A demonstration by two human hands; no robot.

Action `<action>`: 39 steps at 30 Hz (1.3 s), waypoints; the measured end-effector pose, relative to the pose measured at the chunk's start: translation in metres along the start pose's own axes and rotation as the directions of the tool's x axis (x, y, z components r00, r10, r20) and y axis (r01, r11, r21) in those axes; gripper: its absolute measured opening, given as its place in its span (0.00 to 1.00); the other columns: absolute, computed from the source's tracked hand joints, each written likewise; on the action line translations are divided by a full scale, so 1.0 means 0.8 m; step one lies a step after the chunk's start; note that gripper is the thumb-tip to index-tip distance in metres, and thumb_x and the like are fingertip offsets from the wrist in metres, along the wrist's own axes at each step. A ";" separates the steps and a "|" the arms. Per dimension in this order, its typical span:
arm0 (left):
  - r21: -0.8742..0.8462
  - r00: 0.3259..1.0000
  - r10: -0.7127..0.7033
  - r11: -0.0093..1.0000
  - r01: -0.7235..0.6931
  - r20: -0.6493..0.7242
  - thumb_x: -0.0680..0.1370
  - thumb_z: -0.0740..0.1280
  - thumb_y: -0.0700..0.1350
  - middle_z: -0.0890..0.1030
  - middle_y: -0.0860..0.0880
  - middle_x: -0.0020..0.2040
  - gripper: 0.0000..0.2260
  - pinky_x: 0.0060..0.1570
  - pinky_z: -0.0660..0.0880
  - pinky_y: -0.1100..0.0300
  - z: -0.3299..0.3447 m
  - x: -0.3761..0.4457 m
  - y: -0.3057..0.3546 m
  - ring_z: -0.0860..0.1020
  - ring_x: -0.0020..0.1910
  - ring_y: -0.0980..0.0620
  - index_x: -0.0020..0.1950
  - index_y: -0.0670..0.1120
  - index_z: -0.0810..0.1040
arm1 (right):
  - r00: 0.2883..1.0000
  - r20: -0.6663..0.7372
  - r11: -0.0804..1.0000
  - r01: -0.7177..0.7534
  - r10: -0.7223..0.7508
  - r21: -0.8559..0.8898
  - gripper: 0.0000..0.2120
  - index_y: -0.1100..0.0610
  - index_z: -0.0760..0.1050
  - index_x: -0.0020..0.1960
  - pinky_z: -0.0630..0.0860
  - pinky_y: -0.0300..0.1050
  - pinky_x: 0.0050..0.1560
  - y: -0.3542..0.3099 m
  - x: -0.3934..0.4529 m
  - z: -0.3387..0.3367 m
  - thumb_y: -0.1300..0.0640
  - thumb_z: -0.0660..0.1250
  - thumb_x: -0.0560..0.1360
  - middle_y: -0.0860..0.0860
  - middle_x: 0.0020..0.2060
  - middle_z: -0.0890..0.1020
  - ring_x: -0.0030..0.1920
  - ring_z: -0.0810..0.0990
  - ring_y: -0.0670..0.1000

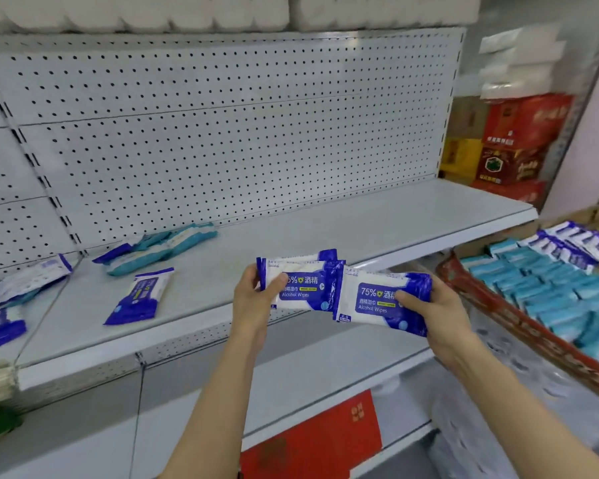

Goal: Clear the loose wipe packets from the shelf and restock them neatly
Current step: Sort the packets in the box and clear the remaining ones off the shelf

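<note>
Packets (300, 281) fill left hand (253, 299); right hand (429, 311) grips another packet (382, 299) alongside.

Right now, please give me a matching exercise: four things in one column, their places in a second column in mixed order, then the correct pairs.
Things:
1. single blue packet
2. red box
3. teal packets
4. white rolls

Places:
A. top shelf
B. tray at the right
C. lying alone on the middle shelf
D. behind the shelf's right end

Pairs: 1-C, 2-D, 3-B, 4-A
</note>
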State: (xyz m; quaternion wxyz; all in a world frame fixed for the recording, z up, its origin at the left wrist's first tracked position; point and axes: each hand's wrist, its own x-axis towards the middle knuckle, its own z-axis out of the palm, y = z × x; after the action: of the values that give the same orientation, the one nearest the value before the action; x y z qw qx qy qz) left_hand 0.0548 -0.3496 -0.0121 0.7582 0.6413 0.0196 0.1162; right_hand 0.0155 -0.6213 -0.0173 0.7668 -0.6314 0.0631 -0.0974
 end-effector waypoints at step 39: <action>-0.014 0.921 -0.226 0.970 0.243 0.318 0.77 0.71 0.41 0.81 0.48 0.54 0.19 0.36 0.79 0.64 0.685 -0.044 -0.178 0.82 0.48 0.53 0.66 0.50 0.70 | 0.840 -0.542 0.994 -0.072 0.019 -0.076 0.10 0.59 0.74 0.54 0.80 0.39 0.32 -0.085 0.104 -0.578 0.67 0.69 0.75 0.53 0.44 0.83 0.40 0.83 0.48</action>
State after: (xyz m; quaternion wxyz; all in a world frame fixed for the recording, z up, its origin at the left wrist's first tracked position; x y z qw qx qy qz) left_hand 0.1400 -0.9087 -0.0587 0.7770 0.6240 -0.0275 -0.0785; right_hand -0.0099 -1.0949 -0.0383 0.6896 -0.6118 0.2960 -0.2500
